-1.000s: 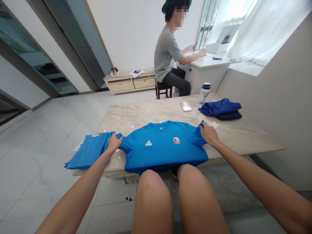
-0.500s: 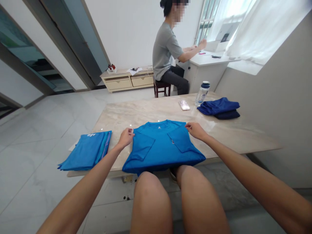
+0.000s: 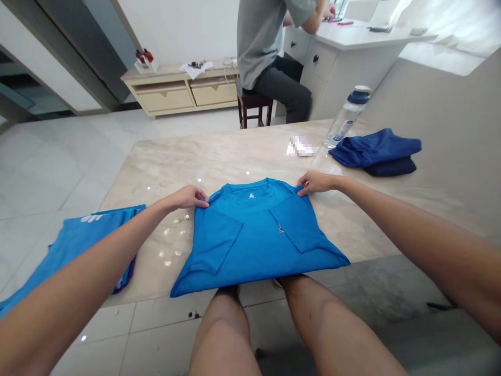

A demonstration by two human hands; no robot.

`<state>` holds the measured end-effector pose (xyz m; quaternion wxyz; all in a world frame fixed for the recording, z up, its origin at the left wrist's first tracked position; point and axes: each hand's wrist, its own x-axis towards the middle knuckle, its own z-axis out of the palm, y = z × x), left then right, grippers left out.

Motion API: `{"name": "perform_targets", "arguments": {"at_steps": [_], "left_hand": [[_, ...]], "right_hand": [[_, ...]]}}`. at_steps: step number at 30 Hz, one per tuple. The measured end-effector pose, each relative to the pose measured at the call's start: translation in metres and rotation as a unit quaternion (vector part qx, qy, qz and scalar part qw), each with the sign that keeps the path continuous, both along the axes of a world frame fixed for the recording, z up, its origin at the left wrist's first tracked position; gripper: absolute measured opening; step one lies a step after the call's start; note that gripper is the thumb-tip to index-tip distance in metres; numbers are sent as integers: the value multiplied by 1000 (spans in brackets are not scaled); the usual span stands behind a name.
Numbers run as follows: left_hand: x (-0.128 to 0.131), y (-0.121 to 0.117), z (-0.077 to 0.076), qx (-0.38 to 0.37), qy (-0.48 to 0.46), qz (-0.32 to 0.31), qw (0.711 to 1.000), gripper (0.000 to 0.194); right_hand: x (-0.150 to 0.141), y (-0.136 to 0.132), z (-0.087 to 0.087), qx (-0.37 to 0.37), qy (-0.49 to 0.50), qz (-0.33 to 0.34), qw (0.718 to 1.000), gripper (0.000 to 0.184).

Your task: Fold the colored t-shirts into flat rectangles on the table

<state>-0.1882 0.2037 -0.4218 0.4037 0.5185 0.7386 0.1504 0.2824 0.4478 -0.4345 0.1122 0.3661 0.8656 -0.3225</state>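
Observation:
A bright blue T-shirt (image 3: 250,237) lies front up on the marble table (image 3: 176,169), both sleeves folded inward over its front. My left hand (image 3: 188,197) grips the shirt's left shoulder edge. My right hand (image 3: 315,183) pinches the opposite shoulder near the collar. The shirt's lower edge reaches the table's near edge, close to my knees. To the left, a folded stack of blue garments (image 3: 92,235) lies partly hidden under my left forearm.
A water bottle (image 3: 347,117), a blurred flat item (image 3: 301,146) and folded navy clothes (image 3: 376,149) lie on the far table. Beyond, a seated person (image 3: 262,47) works at a white desk (image 3: 352,36). A low wooden cabinet (image 3: 176,91) stands by the wall.
Since a second ago, the sleeves have gone from spread out to folded over the shirt. My hands have moved from the sleeves to the shoulders, and the view has tilted lower.

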Motion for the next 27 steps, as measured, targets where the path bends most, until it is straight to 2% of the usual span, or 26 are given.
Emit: {"name": "perform_targets", "arguments": {"at_steps": [2, 4, 8, 10, 13, 15, 17, 20, 22, 24, 27], "left_hand": [[-6, 9, -3, 2, 25, -13, 1000, 40], [-16, 19, -11, 25, 57, 3, 998, 38], [-41, 50, -27, 83, 180, 65, 978, 28], [-54, 71, -26, 105, 235, 108, 960, 22], [-70, 102, -5, 165, 269, 176, 932, 21], [-76, 116, 19, 245, 277, 195, 908, 26], [-74, 118, 46, 338, 279, 179, 881, 29], [-56, 92, 78, 415, 271, 126, 859, 20], [-35, 57, 87, 421, 248, 109, 865, 10], [-13, 13, 85, 419, 212, 109, 876, 5], [14, -58, 69, 416, 184, 106, 884, 2]], "right_hand": [[-12, 11, 0, 23, 11, 7, 1000, 37], [-26, 26, -4, 78, 24, -18, 996, 33], [-60, 62, -19, 198, 43, -115, 973, 27], [-79, 75, -20, 238, 89, -173, 951, 24], [-106, 85, -1, 285, 165, -231, 915, 24], [-116, 84, 25, 321, 200, -232, 896, 29], [-118, 78, 53, 343, 226, -220, 885, 29], [-102, 55, 83, 345, 246, -221, 878, 22], [-82, 31, 90, 337, 258, -220, 879, 22], [-56, -1, 88, 323, 274, -209, 881, 22], [-15, -60, 77, 304, 298, -187, 885, 16]]}}
